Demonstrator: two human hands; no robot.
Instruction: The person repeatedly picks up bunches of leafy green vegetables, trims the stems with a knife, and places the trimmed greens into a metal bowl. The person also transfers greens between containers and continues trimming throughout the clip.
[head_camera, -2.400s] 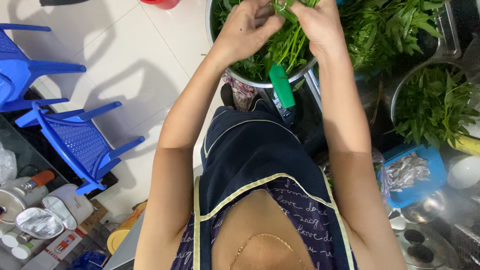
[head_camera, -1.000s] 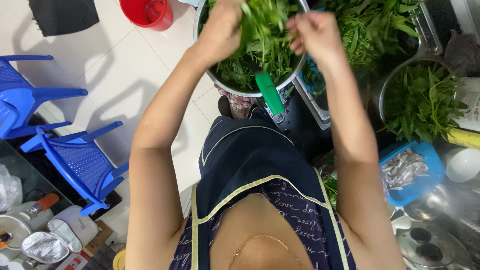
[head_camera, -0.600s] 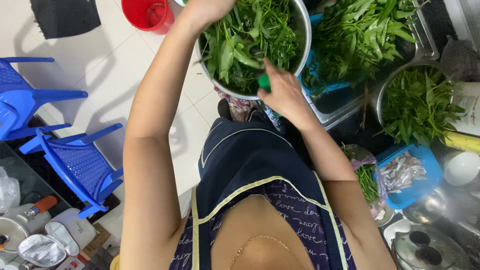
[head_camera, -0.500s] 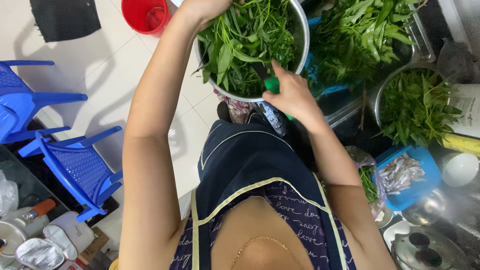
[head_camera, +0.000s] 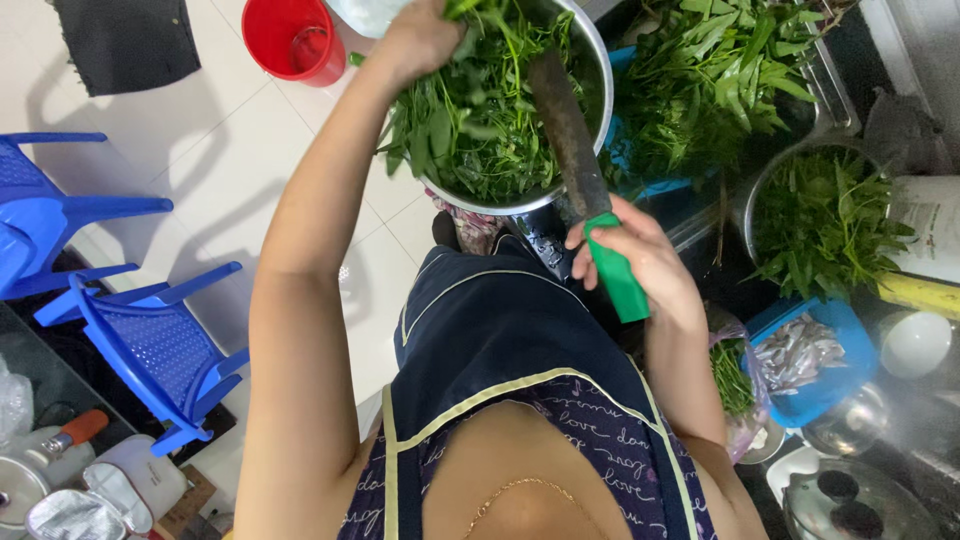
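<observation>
A sleeveless dark navy cloth top (head_camera: 510, 330) edged with pale yellow piping is worn, its lower part printed with pale script; a thin gold chain necklace (head_camera: 515, 495) is seen, arms bare.

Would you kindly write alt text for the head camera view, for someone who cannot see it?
Seen from above, a person's right hand grips a green-handled knife over a metal bowl of leafy greens, while the left hand grasps a bunch. Blue plastic chairs and a red bucket stand on the white floor.
</observation>
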